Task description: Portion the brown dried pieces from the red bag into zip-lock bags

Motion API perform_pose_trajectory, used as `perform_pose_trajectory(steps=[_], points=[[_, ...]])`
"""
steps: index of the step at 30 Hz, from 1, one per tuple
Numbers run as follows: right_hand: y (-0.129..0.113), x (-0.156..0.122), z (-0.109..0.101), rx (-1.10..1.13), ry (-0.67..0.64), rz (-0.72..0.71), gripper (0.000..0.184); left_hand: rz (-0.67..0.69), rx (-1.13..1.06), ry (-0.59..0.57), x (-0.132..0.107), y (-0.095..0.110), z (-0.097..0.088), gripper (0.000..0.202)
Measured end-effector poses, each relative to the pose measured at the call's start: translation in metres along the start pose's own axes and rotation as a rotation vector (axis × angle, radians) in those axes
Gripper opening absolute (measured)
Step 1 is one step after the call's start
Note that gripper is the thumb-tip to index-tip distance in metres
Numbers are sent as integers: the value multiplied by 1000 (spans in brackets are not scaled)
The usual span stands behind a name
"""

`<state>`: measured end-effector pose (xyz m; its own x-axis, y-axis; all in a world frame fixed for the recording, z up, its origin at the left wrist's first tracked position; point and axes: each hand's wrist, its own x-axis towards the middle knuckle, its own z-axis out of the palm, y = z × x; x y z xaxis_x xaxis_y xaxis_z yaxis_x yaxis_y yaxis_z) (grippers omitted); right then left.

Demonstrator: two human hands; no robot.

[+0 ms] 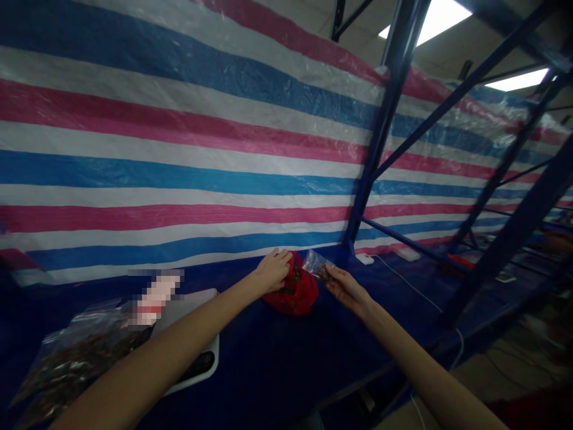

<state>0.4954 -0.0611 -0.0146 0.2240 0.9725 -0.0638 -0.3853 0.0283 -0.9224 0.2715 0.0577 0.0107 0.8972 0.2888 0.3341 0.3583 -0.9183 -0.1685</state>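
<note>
A red bag (pixel 301 298) sits on the blue shelf with its mouth open, and small brown pieces show inside. My left hand (pixel 274 270) is at the bag's left rim, its fingers curled over the edge and closed on it. To the right, my right hand (pixel 345 288) pinches a small clear plastic bag (pixel 313 261) that holds some thin brown pieces. This clear bag is just above the red bag's right side, its upper end pointing left. What the brown pieces are is too small to tell.
On the left lie a large clear bag (pixel 85 358) of brown pieces and a white device like a scale (pixel 210 358), partly behind my left arm. A striped plastic sheet (pixel 179 179) hangs behind. Blue rack posts (pixel 371 161), a white adapter (pixel 364 258) and its cable are right.
</note>
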Motion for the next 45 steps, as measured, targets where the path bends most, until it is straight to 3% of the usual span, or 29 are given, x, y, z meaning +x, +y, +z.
perform_pose_trajectory(steps=[4,8,12,17,21,25,31,36,39,45], points=[[-5,14,0,-40,-22,-10,22,-163,-21,70,-8,-4,-3,18],[-9,24,10,-126,-93,-18,32,-439,-112,182,-13,-13,-7,15],[-25,36,25,-407,-207,-86,40,-611,-279,257,-14,-27,-11,25],[-49,54,48,-847,-400,-178,40,-643,-481,324,-17,-35,-12,27],[-58,61,72,-1126,-523,-238,29,-664,-569,348,-13,-36,-9,26],[-62,63,98,-1405,-546,-370,16,-690,-609,363,-4,-38,-11,29],[-67,73,128,-1643,-616,-390,8,-713,-640,379,-1,-41,-18,28],[-70,78,140,-1745,-534,-491,9,-700,-659,389,-8,-37,-25,22],[-69,78,144,-1776,-525,-512,13,-682,-671,417,-19,-33,-38,7],[-62,73,136,-1810,-537,-465,10,-675,-706,500,-82,-38,-82,29]])
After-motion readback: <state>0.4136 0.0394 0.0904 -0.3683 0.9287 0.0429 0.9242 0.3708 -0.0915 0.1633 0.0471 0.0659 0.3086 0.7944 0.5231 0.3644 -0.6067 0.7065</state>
